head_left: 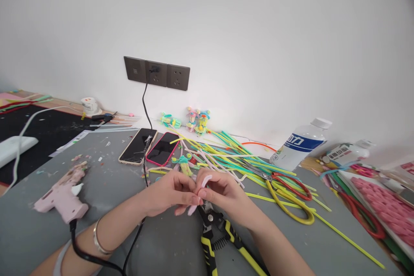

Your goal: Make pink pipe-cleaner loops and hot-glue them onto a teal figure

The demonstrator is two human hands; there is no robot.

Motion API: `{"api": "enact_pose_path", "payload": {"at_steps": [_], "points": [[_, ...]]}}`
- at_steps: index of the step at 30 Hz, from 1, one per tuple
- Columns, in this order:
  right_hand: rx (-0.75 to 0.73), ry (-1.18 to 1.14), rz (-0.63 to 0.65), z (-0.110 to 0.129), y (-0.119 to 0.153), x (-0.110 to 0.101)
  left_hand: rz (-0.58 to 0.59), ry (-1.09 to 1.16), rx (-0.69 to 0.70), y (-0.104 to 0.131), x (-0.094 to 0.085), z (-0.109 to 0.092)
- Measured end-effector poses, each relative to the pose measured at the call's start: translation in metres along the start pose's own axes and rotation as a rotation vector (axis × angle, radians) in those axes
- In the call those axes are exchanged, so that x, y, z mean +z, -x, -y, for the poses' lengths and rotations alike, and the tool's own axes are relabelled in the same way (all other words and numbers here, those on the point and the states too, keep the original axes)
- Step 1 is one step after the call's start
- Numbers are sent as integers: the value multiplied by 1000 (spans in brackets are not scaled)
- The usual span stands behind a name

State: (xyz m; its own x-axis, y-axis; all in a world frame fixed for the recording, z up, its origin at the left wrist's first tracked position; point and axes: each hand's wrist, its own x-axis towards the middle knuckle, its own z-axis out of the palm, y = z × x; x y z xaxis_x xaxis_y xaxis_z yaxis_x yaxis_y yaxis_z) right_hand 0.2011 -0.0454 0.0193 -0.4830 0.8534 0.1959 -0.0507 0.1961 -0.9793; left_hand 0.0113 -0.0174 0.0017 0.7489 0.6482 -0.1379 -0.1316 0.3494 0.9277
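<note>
Between my fingers, near the middle of the grey table, is a short pale pink pipe cleaner (206, 180). My left hand (171, 192) pinches it from one side with thumb and fingertips. From the other side my right hand (221, 192) is closed on it too, and one curved end sticks up past the right thumb. The fingertips of both hands meet, so the middle of the piece is hidden. Under the hands lie black and yellow pliers (210, 220), their handles spread and their jaws partly covered. A small green and yellow pipe cleaner figure (183, 164) lies just behind.
Pipe cleaners (233, 159) lie in a loose pile with scissors (287, 194) on top. A pink glue gun (63, 198) is at left, its black cord (97, 261) crossing my left arm. Two phones (137, 146), a white bottle (300, 144) and several finished figures (198, 120) stand or lie farther back.
</note>
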Motion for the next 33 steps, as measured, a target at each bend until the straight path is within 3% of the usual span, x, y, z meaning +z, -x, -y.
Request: {"api": "enact_pose_path", "payload": {"at_steps": [6,10,20,28,33], "points": [[11,-71,-26,-4,1,3,13,46,-51,1,-1,2],[-49,73,-124,-7,1,3,-35,49,-66,0,-1,3],[-412,427,-329,-8,1,3,-98,157,-33,0,-5,7],[-408,351,-283,-6,2,3,-162,224,63,-1,-3,3],[-412,375,-327,-6,0,4,-172,190,114,-2,-1,1]]}}
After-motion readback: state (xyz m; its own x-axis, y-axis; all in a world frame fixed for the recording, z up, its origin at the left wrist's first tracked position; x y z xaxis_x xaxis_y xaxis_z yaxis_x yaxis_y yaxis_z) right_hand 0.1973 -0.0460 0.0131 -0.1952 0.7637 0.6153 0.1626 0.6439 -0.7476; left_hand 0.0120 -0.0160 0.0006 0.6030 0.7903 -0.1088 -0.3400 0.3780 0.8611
